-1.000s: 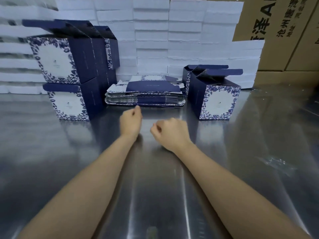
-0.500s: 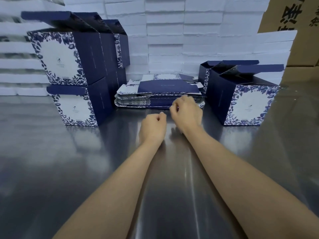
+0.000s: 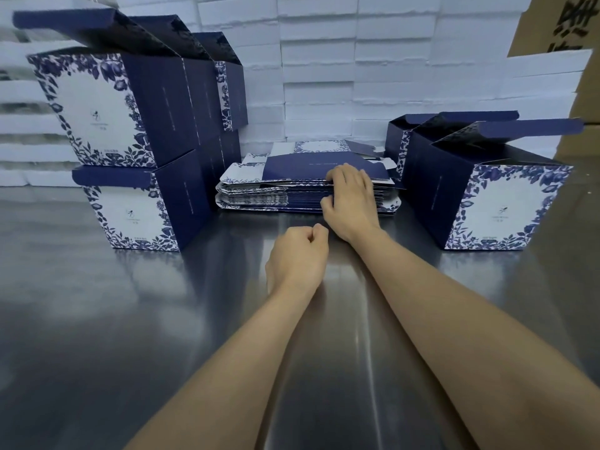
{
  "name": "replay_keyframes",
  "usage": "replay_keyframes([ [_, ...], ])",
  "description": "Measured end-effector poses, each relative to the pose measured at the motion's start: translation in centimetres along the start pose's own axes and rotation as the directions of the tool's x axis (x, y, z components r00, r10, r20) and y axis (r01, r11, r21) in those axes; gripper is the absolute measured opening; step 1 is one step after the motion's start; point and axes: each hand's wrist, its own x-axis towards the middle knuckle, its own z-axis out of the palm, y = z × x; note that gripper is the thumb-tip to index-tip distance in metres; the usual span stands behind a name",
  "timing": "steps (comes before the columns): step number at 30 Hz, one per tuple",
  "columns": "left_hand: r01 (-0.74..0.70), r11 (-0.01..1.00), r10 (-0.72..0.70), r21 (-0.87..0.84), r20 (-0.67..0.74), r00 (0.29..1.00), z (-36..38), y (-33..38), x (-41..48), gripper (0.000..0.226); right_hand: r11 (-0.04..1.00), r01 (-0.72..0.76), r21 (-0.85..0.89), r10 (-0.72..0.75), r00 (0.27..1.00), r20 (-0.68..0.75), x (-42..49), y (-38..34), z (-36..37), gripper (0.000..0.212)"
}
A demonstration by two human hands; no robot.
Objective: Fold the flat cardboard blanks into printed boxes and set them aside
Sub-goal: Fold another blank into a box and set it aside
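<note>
A stack of flat navy-and-white floral cardboard blanks (image 3: 276,190) lies at the middle back of the steel table (image 3: 162,319). My right hand (image 3: 350,199) grips the stack's front right edge, fingers lying over the top blank and thumb against the side. My left hand (image 3: 297,254) rests as a fist on the table just in front of the stack, holding nothing. Folded printed boxes stand stacked at the left (image 3: 123,112) and in a row at the right (image 3: 493,196), their lid flaps up.
White foam slabs (image 3: 357,60) form a wall behind the table. Brown shipping cartons (image 3: 558,24) stand at the back right. Between the left and right box groups, steel surface shows in front of the stack.
My right hand has reached forward from the table onto the stack of blanks and closed on its edge. My left hand stayed fisted, and the view moved closer to the stack.
</note>
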Motion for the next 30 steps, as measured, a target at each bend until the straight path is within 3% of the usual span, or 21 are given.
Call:
replay_keyframes([
  [17,-0.003,1.000,0.003,0.000,0.012,1.000,-0.1,0.1,-0.1,0.048,0.999,0.011,-0.046,-0.009,0.999,0.049,0.1,0.3,0.3,0.042],
  [23,-0.007,1.000,0.006,0.015,0.013,1.000,0.2,-0.1,0.1,0.044,0.976,0.016,-0.215,0.010,0.993,0.120,0.1,0.4,0.7,0.059],
  [27,-0.010,1.000,0.010,-0.004,0.006,1.000,0.3,-0.4,0.1,0.045,0.977,0.025,-0.210,-0.043,0.996,-0.082,-0.1,-0.2,0.1,0.056],
  [30,0.001,1.000,-0.001,-0.022,-0.003,1.000,0.2,-0.5,0.1,0.045,0.973,0.103,-0.207,-0.178,0.905,-0.385,-0.6,-1.0,-1.2,0.053],
])
